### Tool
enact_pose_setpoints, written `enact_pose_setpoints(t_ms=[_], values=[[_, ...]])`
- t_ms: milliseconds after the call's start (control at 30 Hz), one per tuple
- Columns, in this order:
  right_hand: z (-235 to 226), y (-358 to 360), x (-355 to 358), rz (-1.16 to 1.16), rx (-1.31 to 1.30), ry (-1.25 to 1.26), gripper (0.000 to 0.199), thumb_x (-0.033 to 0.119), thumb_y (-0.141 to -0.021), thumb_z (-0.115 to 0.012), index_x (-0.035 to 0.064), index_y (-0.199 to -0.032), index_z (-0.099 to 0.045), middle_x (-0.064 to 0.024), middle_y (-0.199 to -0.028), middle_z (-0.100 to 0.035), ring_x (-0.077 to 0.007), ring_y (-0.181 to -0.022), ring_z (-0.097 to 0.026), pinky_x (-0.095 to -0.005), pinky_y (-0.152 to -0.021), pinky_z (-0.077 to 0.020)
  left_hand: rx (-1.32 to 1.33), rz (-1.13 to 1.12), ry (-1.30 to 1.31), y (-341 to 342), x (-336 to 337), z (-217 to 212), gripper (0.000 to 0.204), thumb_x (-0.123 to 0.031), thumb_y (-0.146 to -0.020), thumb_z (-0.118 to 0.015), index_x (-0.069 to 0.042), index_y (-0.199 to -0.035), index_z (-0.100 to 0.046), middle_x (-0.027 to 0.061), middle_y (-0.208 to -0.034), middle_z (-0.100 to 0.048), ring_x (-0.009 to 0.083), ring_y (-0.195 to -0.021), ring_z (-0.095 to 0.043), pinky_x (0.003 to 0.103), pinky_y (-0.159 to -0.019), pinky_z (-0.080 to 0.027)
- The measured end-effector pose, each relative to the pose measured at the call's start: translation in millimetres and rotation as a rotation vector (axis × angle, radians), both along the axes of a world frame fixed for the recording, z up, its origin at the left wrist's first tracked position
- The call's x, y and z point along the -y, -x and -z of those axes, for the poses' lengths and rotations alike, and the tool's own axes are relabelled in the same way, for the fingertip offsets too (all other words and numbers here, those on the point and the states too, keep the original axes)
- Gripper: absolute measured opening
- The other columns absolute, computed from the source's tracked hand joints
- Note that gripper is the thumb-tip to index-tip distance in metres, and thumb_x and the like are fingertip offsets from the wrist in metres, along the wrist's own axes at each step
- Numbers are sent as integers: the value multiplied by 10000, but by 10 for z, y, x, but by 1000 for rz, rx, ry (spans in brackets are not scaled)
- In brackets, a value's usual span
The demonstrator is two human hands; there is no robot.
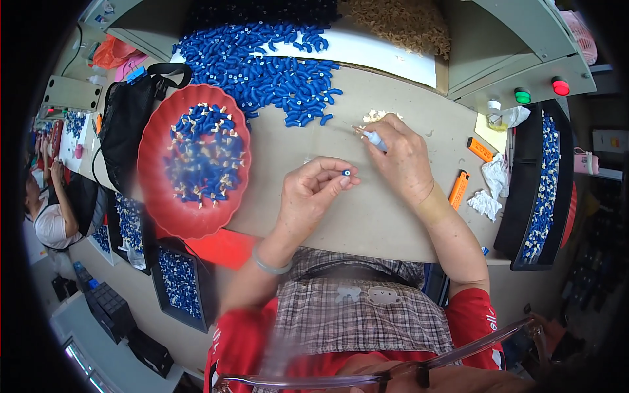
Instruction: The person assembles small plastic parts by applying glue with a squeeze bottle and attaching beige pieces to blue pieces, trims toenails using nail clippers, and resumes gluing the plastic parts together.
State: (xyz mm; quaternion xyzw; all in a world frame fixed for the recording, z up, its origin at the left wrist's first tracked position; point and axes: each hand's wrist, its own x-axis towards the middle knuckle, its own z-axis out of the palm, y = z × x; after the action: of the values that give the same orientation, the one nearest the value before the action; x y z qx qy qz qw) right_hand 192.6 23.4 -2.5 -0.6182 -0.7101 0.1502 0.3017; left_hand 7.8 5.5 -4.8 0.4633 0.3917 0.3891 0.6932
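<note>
Over the middle of the table, my left hand (313, 190) pinches a small blue tube-like piece (346, 173) with a pale end between thumb and fingertips. To its right and a little farther off, my right hand (404, 154) is closed round a small whitish squeeze bottle (376, 140) with a thin tip pointing left. Just beyond that tip lies a little heap of cream bits (375, 116). A large pile of curved blue pieces (282, 78) spreads across the far side. On the left stands a red scalloped tray (152, 190), holding blue pieces with cream bits on them.
Orange lighters (459, 190) and crumpled white tissue (485, 204) lie at the right. Black trays of blue pieces stand at the right edge (521, 196) and lower left (196, 288). A brown heap (400, 25) sits at the back. Another person (56, 216) works far left.
</note>
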Motion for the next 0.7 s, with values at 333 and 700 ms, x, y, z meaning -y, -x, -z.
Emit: enact_pose_setpoints(t_ms=[333, 700], values=[[-265, -20, 269, -18, -959, 603, 49, 52, -826, -643, 15, -849, -621, -20, -736, -625, -62, -588, -567, -197, -506, -432, -152, -61, -242, -26, 24, 73, 131, 67, -836, -590, 46, -965, -589, 122, -969, -631, 180, -874, -647, 264, -756, -536], [-130, -18, 349, -54, -1191, 687, 82, 48, -815, -654, 15, -872, -605, -53, -726, -625, -92, -558, -562, -214, -481, -427, -391, -60, -552, -94, 0, -46, 157, 83, -779, -627, 20, -921, -600, 126, -924, -630, 207, -796, -653, 282, -666, -560]])
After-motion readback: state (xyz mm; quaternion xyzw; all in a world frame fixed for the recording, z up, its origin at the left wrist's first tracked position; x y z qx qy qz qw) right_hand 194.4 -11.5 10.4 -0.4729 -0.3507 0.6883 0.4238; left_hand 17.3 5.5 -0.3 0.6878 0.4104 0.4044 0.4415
